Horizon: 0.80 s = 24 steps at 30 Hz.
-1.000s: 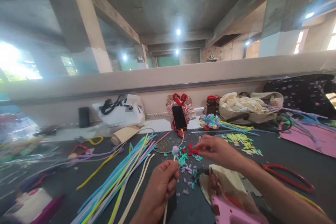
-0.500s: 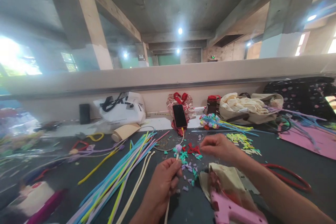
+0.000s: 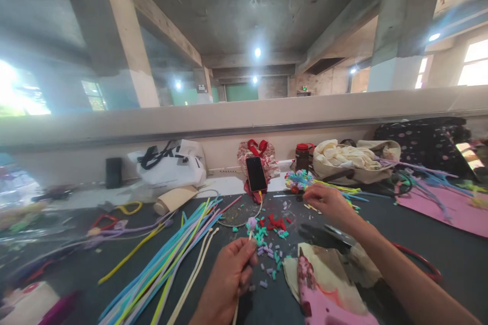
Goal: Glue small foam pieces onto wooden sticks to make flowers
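My left hand (image 3: 234, 269) pinches a cream fuzzy stem (image 3: 250, 235) upright between thumb and fingers. On the stem's top sits a lilac bud (image 3: 252, 223) with some teal at its side. Below my left hand the stem's lower end shows again. My right hand (image 3: 328, 204) hovers over the right side of the table, fingers bent and pressed together; whatever may be between them is hidden. Just below its fingertips lie a few pale yellow cut pieces (image 3: 313, 208). Close beyond my left hand are teal pieces (image 3: 261, 236), red pieces (image 3: 275, 222) and lilac pieces (image 3: 267, 251).
A pink glue gun (image 3: 324, 300) rests on a stained cloth (image 3: 335, 259), with scissors (image 3: 340, 235) behind. Long coloured stems (image 3: 168, 254) lie at left. A phone (image 3: 256, 173) leans on a patterned bag. A bottle (image 3: 302, 157) and a flower bunch (image 3: 299, 179) stand farther right.
My right hand has moved right, from near the red pieces to over the yellow ones. The left hand keeps its hold on the stem. The whole view has shifted slightly.
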Each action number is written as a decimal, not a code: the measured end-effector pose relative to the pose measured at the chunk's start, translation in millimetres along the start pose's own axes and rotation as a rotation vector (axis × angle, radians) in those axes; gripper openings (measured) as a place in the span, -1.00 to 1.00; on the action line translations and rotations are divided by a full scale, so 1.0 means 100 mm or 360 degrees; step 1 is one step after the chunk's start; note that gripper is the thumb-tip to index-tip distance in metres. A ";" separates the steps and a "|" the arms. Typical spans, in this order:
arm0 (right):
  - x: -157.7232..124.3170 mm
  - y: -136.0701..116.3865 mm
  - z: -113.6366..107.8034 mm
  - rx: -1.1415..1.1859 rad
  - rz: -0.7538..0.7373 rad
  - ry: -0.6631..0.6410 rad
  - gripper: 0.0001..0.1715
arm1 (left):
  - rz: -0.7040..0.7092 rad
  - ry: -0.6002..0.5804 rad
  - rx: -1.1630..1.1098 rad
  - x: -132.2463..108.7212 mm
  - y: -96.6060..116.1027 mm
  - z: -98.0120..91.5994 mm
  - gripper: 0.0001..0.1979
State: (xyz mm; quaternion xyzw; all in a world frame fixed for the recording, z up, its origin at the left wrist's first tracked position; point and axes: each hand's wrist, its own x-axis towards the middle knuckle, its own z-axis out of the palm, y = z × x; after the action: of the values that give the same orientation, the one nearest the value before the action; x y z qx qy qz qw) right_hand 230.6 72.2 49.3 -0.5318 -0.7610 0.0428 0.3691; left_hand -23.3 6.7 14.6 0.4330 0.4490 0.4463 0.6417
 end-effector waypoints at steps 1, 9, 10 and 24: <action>0.00 0.00 -0.02 -0.0013 0.0031 0.0014 -0.80 | -0.0005 0.0000 -0.0002 0.00 0.00 0.00 -0.65; 0.00 0.00 -0.12 -0.0115 0.0321 0.0083 -0.67 | 0.0025 0.0032 -0.0031 -0.02 0.05 -0.01 -0.67; 0.00 0.00 -0.13 -0.0138 0.0341 0.0086 -0.66 | 0.0033 0.0035 -0.0037 -0.02 0.05 -0.02 -0.67; -0.04 0.61 -0.33 -0.0534 0.0708 0.0389 -0.60 | 0.0116 0.0207 -0.0180 0.05 0.13 -0.21 -0.70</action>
State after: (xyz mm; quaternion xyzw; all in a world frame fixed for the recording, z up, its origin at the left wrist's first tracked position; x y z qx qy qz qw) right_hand 298.7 84.1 43.5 -0.7402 -0.5723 -0.0681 0.3464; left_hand -44.4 18.0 21.3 0.3823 0.4476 0.5211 0.6180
